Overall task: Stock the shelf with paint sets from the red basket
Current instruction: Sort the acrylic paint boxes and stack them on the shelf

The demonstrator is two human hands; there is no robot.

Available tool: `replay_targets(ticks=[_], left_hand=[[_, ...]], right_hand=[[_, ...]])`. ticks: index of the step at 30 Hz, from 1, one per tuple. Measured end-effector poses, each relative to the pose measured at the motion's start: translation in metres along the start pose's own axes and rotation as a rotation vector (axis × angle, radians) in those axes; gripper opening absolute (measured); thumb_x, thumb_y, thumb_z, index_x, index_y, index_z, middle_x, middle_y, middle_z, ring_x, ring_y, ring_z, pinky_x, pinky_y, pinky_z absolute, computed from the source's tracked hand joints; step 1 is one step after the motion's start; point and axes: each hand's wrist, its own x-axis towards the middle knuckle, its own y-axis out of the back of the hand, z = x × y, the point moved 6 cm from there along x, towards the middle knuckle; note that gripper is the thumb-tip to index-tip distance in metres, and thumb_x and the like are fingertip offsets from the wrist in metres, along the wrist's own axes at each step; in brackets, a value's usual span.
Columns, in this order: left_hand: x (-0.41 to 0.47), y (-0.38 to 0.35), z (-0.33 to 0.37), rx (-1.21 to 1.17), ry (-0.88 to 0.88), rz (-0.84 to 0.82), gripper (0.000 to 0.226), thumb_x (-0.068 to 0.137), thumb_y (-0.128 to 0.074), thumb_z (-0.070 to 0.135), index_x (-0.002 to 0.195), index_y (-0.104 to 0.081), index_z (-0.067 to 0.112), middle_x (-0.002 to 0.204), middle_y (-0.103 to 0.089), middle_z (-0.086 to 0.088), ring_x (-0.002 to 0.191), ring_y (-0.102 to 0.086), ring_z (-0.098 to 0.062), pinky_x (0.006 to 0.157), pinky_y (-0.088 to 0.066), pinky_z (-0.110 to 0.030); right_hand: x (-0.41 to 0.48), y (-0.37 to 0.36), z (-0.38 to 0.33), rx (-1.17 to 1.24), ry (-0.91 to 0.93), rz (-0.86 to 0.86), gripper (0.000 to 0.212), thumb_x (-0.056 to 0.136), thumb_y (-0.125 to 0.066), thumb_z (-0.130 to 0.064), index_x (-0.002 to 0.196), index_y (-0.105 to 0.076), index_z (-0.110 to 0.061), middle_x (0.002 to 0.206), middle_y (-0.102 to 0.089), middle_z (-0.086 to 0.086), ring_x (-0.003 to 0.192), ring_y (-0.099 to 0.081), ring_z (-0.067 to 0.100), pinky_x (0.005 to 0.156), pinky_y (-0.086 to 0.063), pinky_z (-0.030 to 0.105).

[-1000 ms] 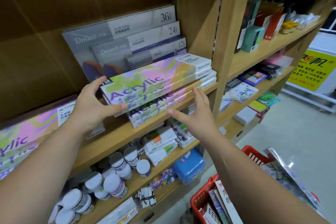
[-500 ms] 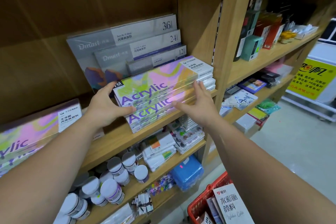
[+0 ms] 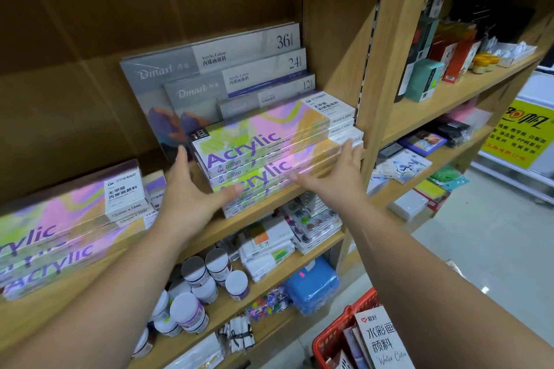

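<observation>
**Change.** The stack [image 3: 269,135] of Acrylic sets has shifted right along the shelf [image 3: 105,278] since the earlier views. It now lies close to the upright [image 3: 374,99], and its boxes are more squarely aligned. The left hand [image 3: 192,195] has given up its hold on the top box. Its fingers are spread and straight at the stack's left end, the thumb lies across the lower boxes, and it grips nothing. The right hand [image 3: 332,177] is also flat and uncurled, fingertips against the stack's right front corner, holding nothing.

**Meaning.** By judgement, this batch is placed and squared. The next step is to return to the basket [image 3: 338,335], which sits low at the right and holds more boxes.

**Count.**
- Stack between the hands: about five boxes. The top two are marked 18 colours; the lower edges are blurred.
- Grey sets [image 3: 209,60] standing behind it: three, marked 36, 24 and 12.
- Second Acrylic stack [image 3: 60,228] at the left: at least three.
- Jars [image 3: 195,272] one shelf down: about nine.
- Basket: one, contents only partly in view.
</observation>
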Motion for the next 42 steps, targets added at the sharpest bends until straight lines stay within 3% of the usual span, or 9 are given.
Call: replay_targets(ticks=[3, 7, 11, 18, 26, 29, 32, 36, 42], left_hand=[[-0.022, -0.011, -0.008, 0.162, -0.007, -0.031, 0.15, 0.053, -0.096, 0.058, 0.165, 0.0, 0.03, 0.168, -0.03, 0.002, 0.151, -0.034, -0.023, 0.119, -0.034, -0.043], [-0.018, -0.009, -0.006, 0.176, -0.082, 0.04, 0.116, 0.069, -0.095, 0.039, 0.16, -0.026, 0.022, 0.153, -0.054, -0.001, 0.14, -0.05, -0.021, 0.113, -0.041, -0.038], [-0.014, -0.009, -0.008, 0.194, -0.103, 0.036, 0.091, 0.072, -0.092, 0.035, 0.15, -0.045, 0.03, 0.141, -0.064, 0.006, 0.132, -0.057, -0.018, 0.104, -0.045, -0.032], [-0.021, -0.017, -0.001, 0.299, -0.13, 0.074, 0.086, 0.078, -0.089, 0.033, 0.15, -0.043, 0.027, 0.13, -0.069, 0.006, 0.117, -0.061, -0.022, 0.081, -0.04, -0.026], [-0.029, -0.017, 0.007, 0.275, -0.118, 0.026, 0.089, 0.082, -0.085, 0.035, 0.154, -0.035, 0.027, 0.136, -0.064, 0.008, 0.124, -0.058, -0.02, 0.086, -0.04, -0.025], [-0.047, 0.007, 0.006, 0.189, -0.126, 0.044, 0.099, 0.083, -0.084, 0.039, 0.161, -0.024, 0.027, 0.147, -0.049, 0.019, 0.138, -0.047, -0.008, 0.104, -0.043, -0.03], [-0.071, 0.062, -0.013, 0.127, -0.178, 0.262, 0.08, 0.089, -0.078, 0.029, 0.157, -0.037, 0.027, 0.14, -0.057, 0.014, 0.127, -0.055, -0.007, 0.108, -0.046, -0.036], [-0.106, 0.151, -0.047, 0.243, -0.121, 0.649, 0.052, 0.091, -0.074, 0.03, 0.139, -0.055, 0.021, 0.121, -0.053, 0.005, 0.11, -0.054, -0.018, 0.097, -0.049, -0.046], [-0.112, 0.228, -0.111, 0.031, 0.322, 0.724, 0.078, 0.085, -0.061, 0.062, 0.149, -0.047, 0.019, 0.148, -0.05, -0.013, 0.135, -0.047, -0.032, 0.115, -0.037, -0.043]], right_hand=[[-0.004, -0.012, 0.007, -0.037, -0.011, -0.009, 0.155, 0.057, -0.089, -0.069, 0.165, 0.01, -0.018, 0.173, 0.015, 0.001, 0.161, -0.001, 0.023, 0.128, -0.021, 0.046], [-0.001, -0.018, 0.006, -0.2, -0.039, 0.072, 0.158, 0.054, -0.079, -0.084, 0.164, 0.011, -0.014, 0.174, 0.01, 0.005, 0.16, 0.01, 0.025, 0.128, -0.003, 0.054], [0.0, -0.019, 0.005, -0.193, -0.048, 0.05, 0.158, 0.055, -0.08, -0.083, 0.163, 0.015, -0.016, 0.174, 0.013, 0.003, 0.16, 0.011, 0.027, 0.127, -0.004, 0.058], [0.001, -0.021, 0.004, -0.171, -0.053, 0.044, 0.165, 0.047, -0.081, -0.084, 0.162, 0.019, -0.02, 0.173, 0.018, 0.002, 0.16, 0.01, 0.028, 0.127, -0.01, 0.06], [-0.002, -0.017, 0.002, -0.142, -0.064, 0.021, 0.161, 0.051, -0.083, -0.081, 0.163, 0.016, -0.022, 0.173, 0.017, 0.002, 0.16, 0.01, 0.028, 0.128, -0.012, 0.057], [-0.025, -0.013, -0.021, -0.1, 0.125, 0.206, 0.139, 0.063, -0.082, -0.075, 0.165, -0.003, -0.023, 0.174, 0.0, 0.007, 0.159, -0.002, 0.027, 0.127, -0.017, 0.052], [-0.076, -0.027, -0.073, 0.033, 0.592, 0.369, 0.092, 0.08, -0.077, -0.056, 0.152, -0.042, -0.011, 0.153, -0.038, 0.015, 0.142, -0.035, 0.031, 0.118, -0.032, 0.046], [-0.119, -0.085, -0.125, 0.165, 0.825, 0.012, 0.057, 0.088, -0.067, -0.046, 0.133, -0.062, -0.012, 0.133, -0.053, 0.005, 0.127, -0.049, 0.022, 0.109, -0.038, 0.03], [-0.122, -0.174, -0.148, 0.011, 0.511, -0.507, 0.072, 0.089, -0.071, -0.052, 0.151, -0.044, -0.028, 0.15, -0.047, -0.004, 0.139, -0.043, 0.015, 0.113, -0.037, 0.033]])
